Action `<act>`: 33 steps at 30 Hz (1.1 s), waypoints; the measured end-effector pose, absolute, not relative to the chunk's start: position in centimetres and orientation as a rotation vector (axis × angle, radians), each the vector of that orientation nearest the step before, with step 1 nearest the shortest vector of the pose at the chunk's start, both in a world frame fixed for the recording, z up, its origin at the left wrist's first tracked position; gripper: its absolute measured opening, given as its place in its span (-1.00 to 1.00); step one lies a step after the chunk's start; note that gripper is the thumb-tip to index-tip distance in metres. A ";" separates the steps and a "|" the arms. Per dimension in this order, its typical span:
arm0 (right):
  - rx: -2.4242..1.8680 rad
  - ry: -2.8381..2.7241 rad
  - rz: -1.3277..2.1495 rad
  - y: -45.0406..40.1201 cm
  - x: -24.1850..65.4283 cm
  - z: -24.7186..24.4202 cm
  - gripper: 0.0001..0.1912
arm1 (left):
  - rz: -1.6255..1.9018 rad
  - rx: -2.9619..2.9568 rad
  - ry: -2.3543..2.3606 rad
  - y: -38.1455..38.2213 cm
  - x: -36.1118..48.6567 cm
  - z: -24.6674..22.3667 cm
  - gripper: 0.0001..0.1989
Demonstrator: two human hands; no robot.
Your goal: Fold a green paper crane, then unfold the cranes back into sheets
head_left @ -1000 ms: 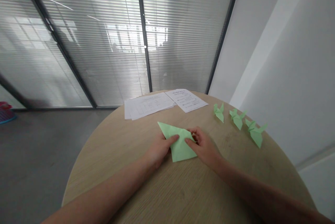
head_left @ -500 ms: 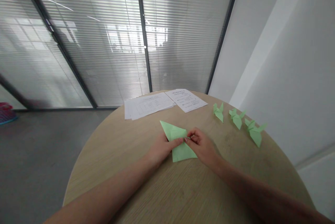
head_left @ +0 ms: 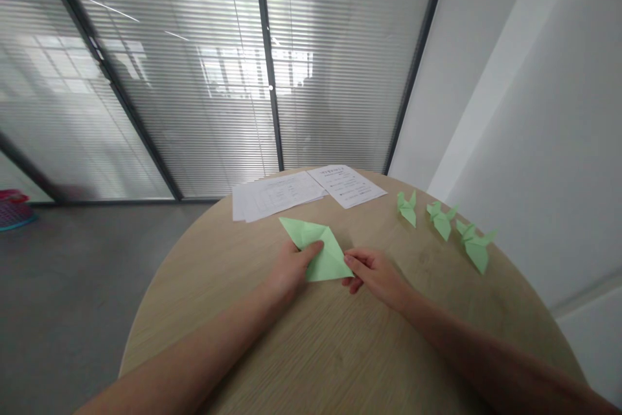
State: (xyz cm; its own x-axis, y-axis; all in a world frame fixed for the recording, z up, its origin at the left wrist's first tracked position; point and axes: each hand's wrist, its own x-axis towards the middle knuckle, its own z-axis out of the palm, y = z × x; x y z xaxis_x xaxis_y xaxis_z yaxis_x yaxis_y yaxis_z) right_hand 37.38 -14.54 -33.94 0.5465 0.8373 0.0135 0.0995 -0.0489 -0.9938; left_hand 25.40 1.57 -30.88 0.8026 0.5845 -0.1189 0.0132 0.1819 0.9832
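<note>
A pale green sheet of folded origami paper (head_left: 326, 258) is held over the table, with a pointed corner toward the upper left and creases across it. My left hand (head_left: 294, 267) grips its left side, thumb lying on top and the other fingers hidden underneath. At the lower right corner, my right hand (head_left: 372, 272) pinches the paper's edge between thumb and forefinger. Three folded green paper figures stand along the table's right edge: a small one (head_left: 407, 208), a middle one (head_left: 441, 219) and the nearest one (head_left: 475, 246).
The round wooden table (head_left: 204, 298) carries overlapping printed sheets (head_left: 282, 195) at its far side, with another printed page (head_left: 347, 186) beside them. A white wall (head_left: 544, 143) rises close on the right. A pink and blue basket (head_left: 14, 209) sits on the floor at far left.
The folded paper has turned and shifted left. My left hand moved slightly left with it, while my right hand slid from the paper's middle to its lower right corner.
</note>
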 end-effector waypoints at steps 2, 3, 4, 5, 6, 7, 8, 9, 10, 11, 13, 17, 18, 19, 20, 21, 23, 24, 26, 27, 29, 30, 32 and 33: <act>-1.510 -0.847 0.752 -14.4 37.4 -34.2 -0.51 | 0.428 1.351 0.551 1.7 25.5 -31.0 -0.75; -1.506 -0.846 0.759 -14.4 37.4 -34.3 -0.52 | 0.428 1.359 0.556 1.7 25.5 -31.1 -0.74; -1.503 -0.844 0.765 -14.4 37.5 -34.3 -0.52 | 0.428 1.368 0.560 1.7 25.5 -31.1 -0.74; -1.503 -0.843 0.772 -14.4 37.5 -34.2 -0.53 | 0.428 1.376 0.563 1.7 25.4 -31.1 -0.74; -1.507 -0.844 0.780 -14.4 37.5 -34.1 -0.53 | 0.431 1.377 0.564 1.7 25.4 -31.1 -0.74; -1.511 -0.845 0.782 -14.5 37.6 -34.0 -0.53 | 0.439 1.369 0.564 1.8 25.4 -31.1 -0.74; -1.512 -0.839 0.773 -14.5 37.6 -33.8 -0.52 | 0.450 1.352 0.564 1.8 25.5 -31.1 -0.75; -1.509 -0.826 0.750 -14.6 37.7 -33.7 -0.52 | 0.464 1.328 0.566 1.9 25.5 -31.0 -0.75; -1.502 -0.806 0.713 -14.7 37.7 -33.6 -0.51 | 0.478 1.299 0.569 2.0 25.6 -31.0 -0.76; -1.496 -0.783 0.671 -14.7 37.8 -33.5 -0.50 | 0.487 1.266 0.574 2.1 25.6 -31.0 -0.76; -1.492 -0.754 0.612 -14.8 37.9 -33.6 -0.53 | 0.486 1.198 0.595 2.2 25.7 -30.8 -0.77; -1.510 -0.764 0.585 -14.6 37.9 -34.3 -0.61 | 0.444 1.121 0.610 2.2 25.8 -30.5 -0.79; -1.519 -0.761 0.577 -14.5 37.9 -34.6 -0.63 | 0.438 1.113 0.604 2.1 25.8 -30.5 -0.79; -1.528 -0.754 0.568 -14.4 37.8 -34.7 -0.64 | 0.437 1.105 0.597 2.1 25.8 -30.5 -0.78; -1.539 -0.746 0.557 -14.4 37.8 -34.8 -0.66 | 0.437 1.097 0.594 2.1 25.8 -30.4 -0.78; -1.547 -0.739 0.545 -14.3 37.7 -34.9 -0.68 | 0.439 1.089 0.594 2.0 25.8 -30.4 -0.78; -1.564 -0.735 0.532 -14.3 37.7 -34.8 -0.71 | 0.437 1.085 0.599 1.9 25.8 -30.3 -0.78; -1.577 -0.738 0.534 -14.3 37.7 -34.7 -0.72 | 0.434 1.083 0.602 1.9 25.8 -30.3 -0.78; -1.612 -0.745 0.538 -14.2 37.7 -34.6 -0.70 | 0.435 1.074 0.602 1.7 25.7 -30.1 -0.78; -1.632 -0.749 0.535 -14.2 37.7 -34.5 -0.68 | 0.438 1.069 0.597 1.7 25.7 -30.0 -0.78; -1.666 -0.767 0.507 -14.2 37.5 -34.4 -0.66 | 0.451 1.062 0.592 1.6 25.7 -29.9 -0.78; -1.686 -0.785 0.488 -14.3 37.5 -34.3 -0.65 | 0.459 1.063 0.592 1.6 25.7 -29.8 -0.79; -1.734 -0.834 0.439 -14.4 37.3 -34.1 -0.64 | 0.475 1.066 0.596 1.5 25.7 -29.8 -0.80; -1.761 -0.858 0.406 -14.5 37.2 -34.0 -0.63 | 0.486 1.067 0.602 1.5 25.7 -29.9 -0.81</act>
State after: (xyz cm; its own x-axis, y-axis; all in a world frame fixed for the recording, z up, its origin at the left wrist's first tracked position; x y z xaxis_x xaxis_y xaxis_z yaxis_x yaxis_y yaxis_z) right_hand 37.20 -14.49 -33.97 0.6812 0.7192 0.1367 0.3498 -0.1558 -0.9238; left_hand 25.69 1.55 -29.88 0.7416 0.6342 -0.2187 -0.0797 0.4070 0.9099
